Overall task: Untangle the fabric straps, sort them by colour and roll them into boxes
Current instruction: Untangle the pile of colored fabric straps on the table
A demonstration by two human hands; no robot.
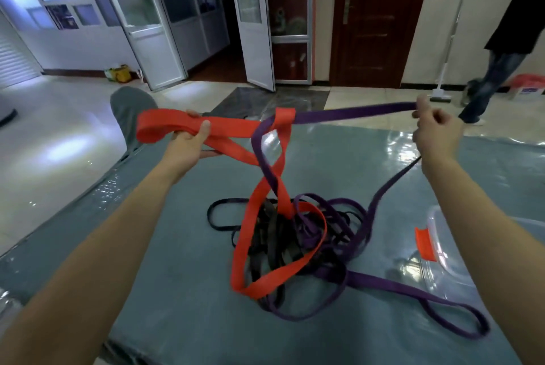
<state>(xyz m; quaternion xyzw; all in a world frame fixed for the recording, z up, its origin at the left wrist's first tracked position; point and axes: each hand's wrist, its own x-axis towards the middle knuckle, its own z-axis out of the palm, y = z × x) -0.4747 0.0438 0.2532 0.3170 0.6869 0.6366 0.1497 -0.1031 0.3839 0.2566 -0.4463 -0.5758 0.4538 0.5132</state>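
One wide camera on wearer's head, facing forward and down; left hand (188, 145), right hand (436, 132) close, table (177, 276) below.

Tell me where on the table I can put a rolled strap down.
Bare table lies left of the tangle, toward the near-left corner, and at the far right, beyond the right hand. Crowded: the centre, and near right between the purple strap and clear box.

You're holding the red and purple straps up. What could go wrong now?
The red strap loops over the purple strap between the left hand and right hand, so pulling harder might tighten that snag. The lifted straps run down into the black straps, so the whole pile might drag along.
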